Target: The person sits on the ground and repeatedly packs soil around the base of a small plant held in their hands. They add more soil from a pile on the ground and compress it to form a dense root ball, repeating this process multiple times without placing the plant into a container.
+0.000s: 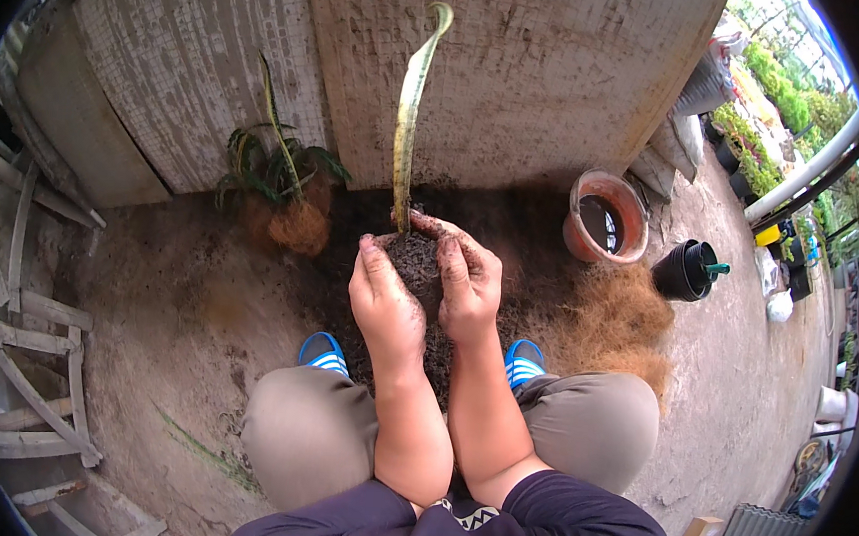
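Note:
Between my two hands is a snake plant cutting (408, 137), a single tall upright leaf with yellowish edges that curls at its tip. Dark soil (415, 265) is packed in a clump around its base. My left hand (388, 290) cups the clump from the left, thumb up along its side. From the right, my right hand (468, 281) closes on it, its fingers reaching behind the leaf's base. Both hands are smeared with soil. The underside of the clump is hidden.
Loose dark soil covers the ground below. Behind left, a plant with a fibre-wrapped root ball (300, 225) leans by the wall. To the right stand a terracotta pot (582, 229), stacked black pots (683, 273) and a coconut fibre heap (625, 326). Wooden slats (41, 338) line the left.

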Demonstrator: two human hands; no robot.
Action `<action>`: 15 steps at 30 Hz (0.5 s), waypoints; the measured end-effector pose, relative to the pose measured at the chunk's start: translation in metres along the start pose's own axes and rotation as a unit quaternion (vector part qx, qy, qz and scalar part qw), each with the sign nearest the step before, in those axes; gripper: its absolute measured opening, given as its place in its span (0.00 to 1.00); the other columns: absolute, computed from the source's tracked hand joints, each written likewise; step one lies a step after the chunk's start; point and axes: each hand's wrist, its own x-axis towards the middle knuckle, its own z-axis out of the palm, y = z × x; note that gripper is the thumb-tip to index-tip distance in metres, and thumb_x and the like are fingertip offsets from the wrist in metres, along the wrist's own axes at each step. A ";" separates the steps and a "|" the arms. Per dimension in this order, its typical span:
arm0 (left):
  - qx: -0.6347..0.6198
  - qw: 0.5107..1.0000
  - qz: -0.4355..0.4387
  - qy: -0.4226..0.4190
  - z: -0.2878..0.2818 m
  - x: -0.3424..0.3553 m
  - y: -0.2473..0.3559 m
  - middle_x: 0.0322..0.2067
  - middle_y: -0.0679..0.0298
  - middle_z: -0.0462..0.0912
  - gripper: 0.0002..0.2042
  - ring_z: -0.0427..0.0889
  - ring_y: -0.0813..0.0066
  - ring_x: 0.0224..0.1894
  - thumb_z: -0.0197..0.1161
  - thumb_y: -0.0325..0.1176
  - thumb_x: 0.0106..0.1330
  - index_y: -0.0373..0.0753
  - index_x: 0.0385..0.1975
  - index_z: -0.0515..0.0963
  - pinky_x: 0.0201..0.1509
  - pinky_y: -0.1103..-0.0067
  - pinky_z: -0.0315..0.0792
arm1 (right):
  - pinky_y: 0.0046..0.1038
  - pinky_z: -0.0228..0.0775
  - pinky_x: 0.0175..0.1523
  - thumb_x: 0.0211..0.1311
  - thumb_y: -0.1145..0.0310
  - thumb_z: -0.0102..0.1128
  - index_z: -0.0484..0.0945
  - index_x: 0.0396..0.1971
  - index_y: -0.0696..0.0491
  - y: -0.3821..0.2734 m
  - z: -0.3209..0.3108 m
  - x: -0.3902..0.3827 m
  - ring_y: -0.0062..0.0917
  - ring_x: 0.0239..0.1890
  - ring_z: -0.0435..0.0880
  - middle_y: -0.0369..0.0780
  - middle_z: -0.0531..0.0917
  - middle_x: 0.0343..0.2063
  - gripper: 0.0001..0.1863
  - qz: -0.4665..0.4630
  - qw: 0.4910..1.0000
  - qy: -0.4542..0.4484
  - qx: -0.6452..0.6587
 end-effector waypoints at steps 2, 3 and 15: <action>0.001 1.000 -0.010 0.001 0.002 -0.001 -0.003 0.32 0.62 0.77 0.19 0.76 0.76 0.33 0.38 0.42 0.70 0.32 0.36 0.72 0.39 0.80 0.70 | 0.20 0.66 0.45 0.62 0.72 0.46 0.75 0.40 0.65 0.001 -0.007 -0.001 0.20 0.38 0.76 0.44 0.80 0.36 0.14 0.040 0.999 0.002 0.001; 0.001 1.000 -0.015 0.001 0.003 -0.001 -0.006 0.32 0.62 0.77 0.19 0.76 0.76 0.33 0.38 0.42 0.70 0.32 0.36 0.72 0.39 0.80 0.70 | 0.20 0.66 0.46 0.62 0.72 0.46 0.75 0.40 0.65 0.002 -0.008 -0.002 0.20 0.38 0.76 0.44 0.80 0.36 0.14 0.034 0.999 0.007 -0.004; -0.041 0.994 -0.088 -0.038 -0.004 -0.003 -0.009 0.40 0.60 0.74 0.24 0.71 0.71 0.46 0.40 0.51 0.68 0.34 0.42 0.70 0.51 0.76 0.63 | 0.22 0.64 0.50 0.58 0.71 0.51 0.73 0.43 0.64 0.000 -0.006 -0.010 0.21 0.42 0.75 0.42 0.79 0.39 0.16 0.036 0.999 0.026 0.011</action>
